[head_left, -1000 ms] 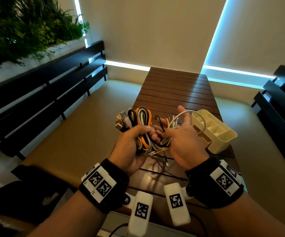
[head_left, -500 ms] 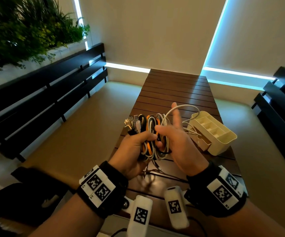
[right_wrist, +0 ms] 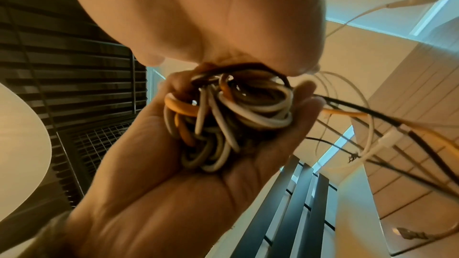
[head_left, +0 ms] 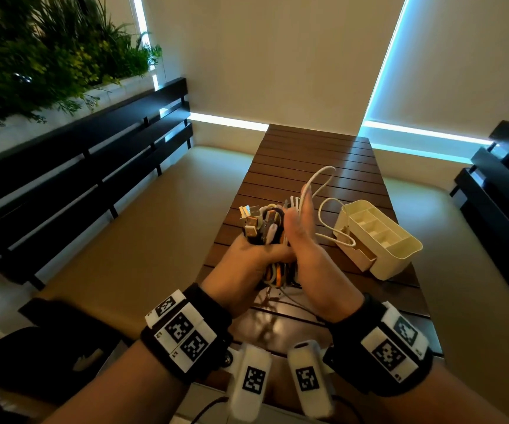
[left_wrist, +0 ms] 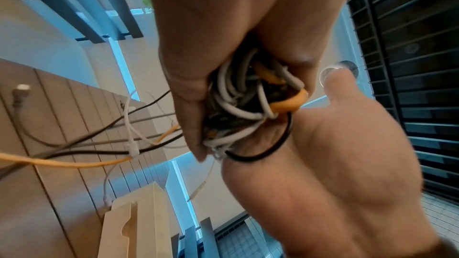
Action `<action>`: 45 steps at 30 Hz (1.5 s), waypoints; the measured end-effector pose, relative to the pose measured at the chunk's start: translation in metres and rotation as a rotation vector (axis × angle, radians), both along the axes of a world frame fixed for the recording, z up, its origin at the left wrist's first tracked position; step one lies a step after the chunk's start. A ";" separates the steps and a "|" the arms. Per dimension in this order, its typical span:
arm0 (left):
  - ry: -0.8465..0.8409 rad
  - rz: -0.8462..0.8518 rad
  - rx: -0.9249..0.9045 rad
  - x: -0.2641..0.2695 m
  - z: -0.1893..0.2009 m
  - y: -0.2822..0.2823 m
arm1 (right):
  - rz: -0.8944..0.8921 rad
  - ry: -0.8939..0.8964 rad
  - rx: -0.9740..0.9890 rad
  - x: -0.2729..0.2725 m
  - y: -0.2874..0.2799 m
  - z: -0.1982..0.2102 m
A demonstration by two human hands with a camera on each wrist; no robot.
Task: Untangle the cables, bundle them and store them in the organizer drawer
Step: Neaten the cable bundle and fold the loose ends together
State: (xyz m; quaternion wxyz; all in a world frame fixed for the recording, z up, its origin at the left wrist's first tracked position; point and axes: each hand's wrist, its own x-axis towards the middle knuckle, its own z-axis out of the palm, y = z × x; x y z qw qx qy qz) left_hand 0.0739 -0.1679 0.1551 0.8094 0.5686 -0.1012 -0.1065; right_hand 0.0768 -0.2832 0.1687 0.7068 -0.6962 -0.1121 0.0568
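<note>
- Since the earlier frames, the right hand (head_left: 308, 255) has been turned edge-on and brought flat against the cable bundle (head_left: 265, 231), and the white cable (head_left: 320, 179) is now being looped higher above the fingers.
- The bundle is being gripped in the left hand (head_left: 244, 267), fingers curled round its middle, with plugs sticking out at the top.
- The right hand is being held with straight fingers, palm pressed to the bundle's side.
- The bundle is being held above the wooden table (head_left: 314, 154), near the cream organizer (head_left: 397, 258), whose drawer (head_left: 366, 255) is standing partly open.
- Loose cable ends (left_wrist: 74, 144) are being trailed over the table.
</note>
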 end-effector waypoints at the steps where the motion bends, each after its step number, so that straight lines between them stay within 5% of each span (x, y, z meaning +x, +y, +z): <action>1: -0.005 0.004 0.002 -0.001 -0.001 -0.001 | -0.008 -0.003 -0.053 0.001 0.002 -0.001; 5: -0.006 0.000 0.032 0.000 -0.008 -0.005 | 0.046 0.011 -0.261 0.006 -0.008 -0.008; 14: 0.283 0.024 -0.061 0.000 -0.020 0.002 | 0.100 0.073 -0.537 0.016 -0.032 0.006; 21: 0.406 -0.053 -0.129 0.004 -0.017 0.014 | -0.122 -0.090 -0.177 0.019 -0.045 -0.006; 25: 0.392 -0.127 -0.175 0.000 -0.016 0.009 | -0.199 -0.222 -0.179 0.022 -0.043 -0.008; 30: 0.372 -0.173 -0.183 0.002 -0.009 0.015 | -0.068 -0.389 -0.351 0.025 -0.055 -0.009; 34: 0.383 -0.239 -0.208 0.004 -0.007 0.020 | -0.096 -0.629 -0.707 0.030 -0.061 -0.008; 38: 0.376 -0.396 -0.222 0.002 -0.004 0.021 | 0.020 -0.622 -0.920 0.031 -0.052 -0.007; 45: 0.271 -0.598 -0.275 0.002 -0.003 0.031 | 0.244 -0.364 -0.514 0.032 -0.040 -0.009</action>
